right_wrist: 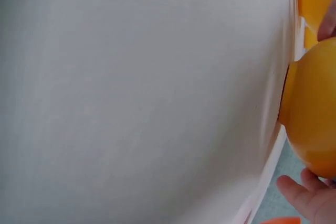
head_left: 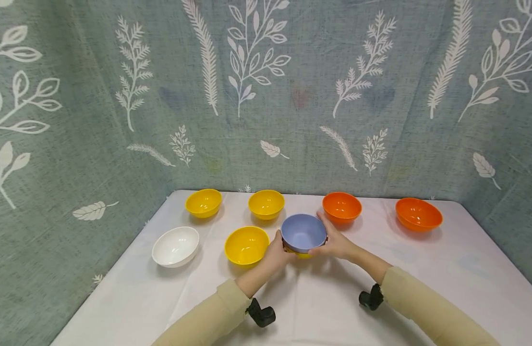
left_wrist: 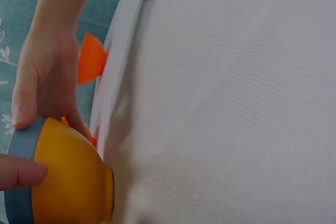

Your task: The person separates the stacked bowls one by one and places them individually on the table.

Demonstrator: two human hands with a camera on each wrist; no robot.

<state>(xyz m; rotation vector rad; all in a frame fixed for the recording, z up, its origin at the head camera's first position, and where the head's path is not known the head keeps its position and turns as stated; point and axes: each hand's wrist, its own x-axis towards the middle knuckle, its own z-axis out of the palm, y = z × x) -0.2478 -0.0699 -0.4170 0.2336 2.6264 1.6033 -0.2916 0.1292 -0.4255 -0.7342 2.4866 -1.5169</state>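
Observation:
A blue bowl (head_left: pixel 304 232) sits inside a yellow bowl (left_wrist: pixel 71 174), its blue rim showing above the yellow side. My left hand (head_left: pixel 278 253) holds the nested pair from the left, its thumb against the side. From the right, my right hand (head_left: pixel 336 242) grips the same bowls, its thumb near the front rim. In the right wrist view the yellow bowl (right_wrist: pixel 315 108) is seen from below its rim, with fingers (right_wrist: pixel 299 198) at its side. Whether its base touches the table cannot be told. Another yellow bowl (head_left: pixel 247 246) stands just left of my left hand.
On the white-covered table (head_left: pixel 326 307), a white bowl (head_left: pixel 176 247) stands at the left. Along the back are a yellow bowl (head_left: pixel 204 203), another yellow bowl (head_left: pixel 266 204), an orange bowl (head_left: pixel 342 207) and a second orange bowl (head_left: pixel 418 215). A patterned green curtain (head_left: pixel 266 144) hangs behind.

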